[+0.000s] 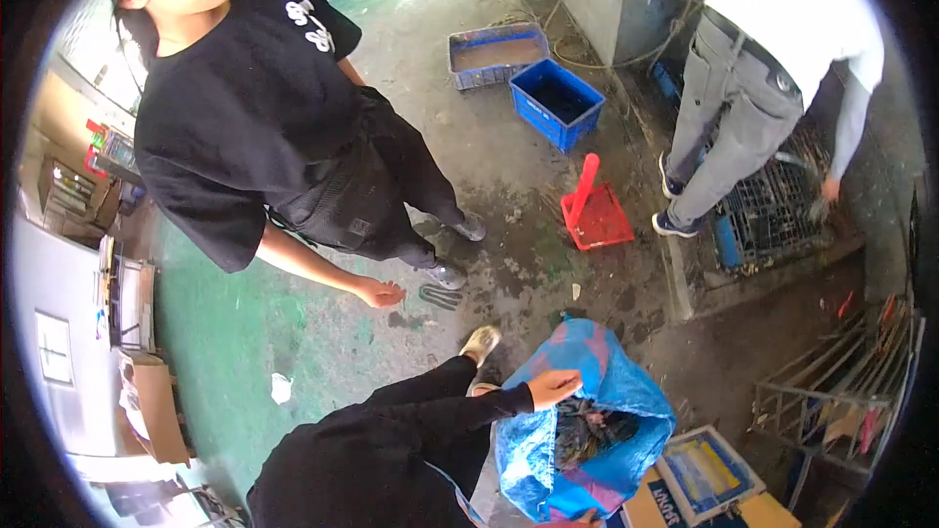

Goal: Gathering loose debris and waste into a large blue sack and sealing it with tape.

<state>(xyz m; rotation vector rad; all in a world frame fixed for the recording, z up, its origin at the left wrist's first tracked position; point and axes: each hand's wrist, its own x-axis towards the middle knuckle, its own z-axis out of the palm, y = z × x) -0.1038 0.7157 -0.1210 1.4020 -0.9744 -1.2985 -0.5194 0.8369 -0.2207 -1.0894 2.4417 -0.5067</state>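
Observation:
A blue woven plastic sack (pixel 631 367) with pink patches stands before me, its mouth spread. Dark, crumpled material (pixel 590 433) lies inside; its exact kind is unclear. My left hand (pixel 555 389) is closed on the upper left part of the sack's rim. At the picture's bottom edge, only part of my right hand (pixel 585 519) shows, against the lower side of the sack; its grip is mostly hidden.
A person in black (pixel 257 139) stands opposite; another in grey trousers (pixel 733 103) bends by a black grate (pixel 770 198). A red dustpan (pixel 601 216), blue crates (pixel 557 103), a metal rack (pixel 829 403) and cardboard (pixel 763 513) with a framed tray (pixel 710 473) stand around.

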